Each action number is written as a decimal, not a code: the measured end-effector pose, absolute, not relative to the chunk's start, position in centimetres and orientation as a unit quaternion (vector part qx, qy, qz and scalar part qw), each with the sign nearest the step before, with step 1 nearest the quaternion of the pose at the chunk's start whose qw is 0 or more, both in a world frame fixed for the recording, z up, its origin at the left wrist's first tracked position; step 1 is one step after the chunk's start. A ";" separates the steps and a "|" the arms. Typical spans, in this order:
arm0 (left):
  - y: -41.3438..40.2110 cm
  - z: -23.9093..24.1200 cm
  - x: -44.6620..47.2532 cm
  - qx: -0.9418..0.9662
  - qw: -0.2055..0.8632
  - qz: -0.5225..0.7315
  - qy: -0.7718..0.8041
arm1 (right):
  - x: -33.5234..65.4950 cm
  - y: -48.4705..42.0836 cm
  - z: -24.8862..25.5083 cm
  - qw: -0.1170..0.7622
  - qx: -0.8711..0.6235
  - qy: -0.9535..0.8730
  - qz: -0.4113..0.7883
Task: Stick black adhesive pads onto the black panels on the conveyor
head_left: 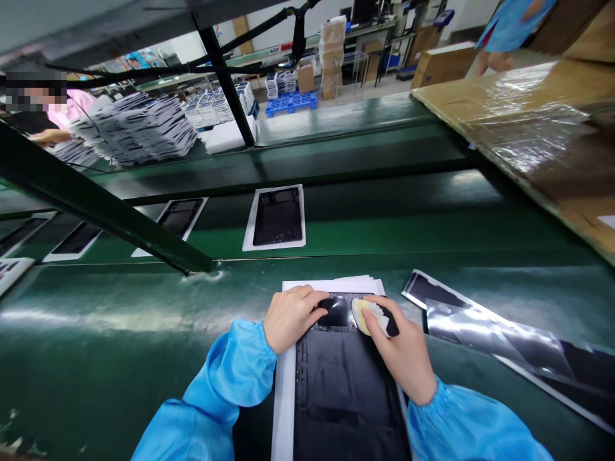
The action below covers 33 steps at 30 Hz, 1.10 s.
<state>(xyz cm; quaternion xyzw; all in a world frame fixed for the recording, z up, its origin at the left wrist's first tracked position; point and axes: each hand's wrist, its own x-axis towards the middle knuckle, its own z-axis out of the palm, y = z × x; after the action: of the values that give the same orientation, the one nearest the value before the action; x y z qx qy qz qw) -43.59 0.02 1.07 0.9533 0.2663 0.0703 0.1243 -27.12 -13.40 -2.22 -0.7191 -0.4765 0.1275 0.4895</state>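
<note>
Green workbench (144, 346), factory floor (371, 91) beyond — right hand (404, 351) pinching one yellow-white pad (359, 318) on one black tablet (346, 384); left hand (292, 318) there too, grip unclear.

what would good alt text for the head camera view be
A person's right hand holds a pale pad at the far end of a black tablet-shaped panel on white sheets, while the left hand touches its far-left part. Similar panels lie beyond on a green surface.

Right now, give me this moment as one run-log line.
left hand: fingertips at far end of black panel | right hand: pinching pale pad, same end | beneath: white sheets | rightward: clear film
</note>
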 end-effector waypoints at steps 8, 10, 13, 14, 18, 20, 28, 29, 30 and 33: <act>-0.3 0.6 -45.2 0.985 -0.010 0.127 0.114 | -27.2 -13.4 -2.5 0.482 -0.726 -0.471 0.136; -0.2 0.2 -45.6 0.986 -0.013 0.135 0.095 | -27.2 -13.4 -2.6 0.478 -0.730 -0.470 0.135; -0.3 0.1 -46.0 0.983 -0.010 0.143 0.113 | -27.2 -13.3 -2.6 0.473 -0.734 -0.468 0.134; -0.3 0.2 -46.1 0.983 -0.004 0.141 0.115 | -27.2 -13.3 -2.5 0.472 -0.735 -0.467 0.135; -0.5 0.7 -46.3 0.988 0.035 0.106 0.104 | -27.5 -12.9 -1.9 0.455 -0.744 -0.468 0.140; -0.5 0.7 -46.4 0.988 0.039 0.093 0.119 | -27.6 -12.8 -1.7 0.439 -0.750 -0.479 0.126; -0.3 0.5 -48.0 0.990 0.084 0.079 0.087 | -28.3 -11.9 -1.3 0.370 -0.760 -0.528 0.080; -0.2 0.5 -48.2 0.990 0.083 0.080 0.087 | -28.8 -11.6 -1.2 0.364 -0.757 -0.537 0.080; -0.2 0.5 -48.2 0.990 0.080 0.082 0.087 | -29.3 -11.3 -1.2 0.358 -0.751 -0.549 0.083; -0.3 0.3 -48.1 0.991 0.069 0.082 0.082 | -29.8 -10.8 -1.0 0.345 -0.733 -0.578 0.097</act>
<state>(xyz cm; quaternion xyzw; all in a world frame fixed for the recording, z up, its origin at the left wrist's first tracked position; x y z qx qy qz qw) -48.13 -0.30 0.34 0.9908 0.0821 0.0824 0.0689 -29.78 -10.81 -1.03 -0.7331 -0.5782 0.0966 0.3448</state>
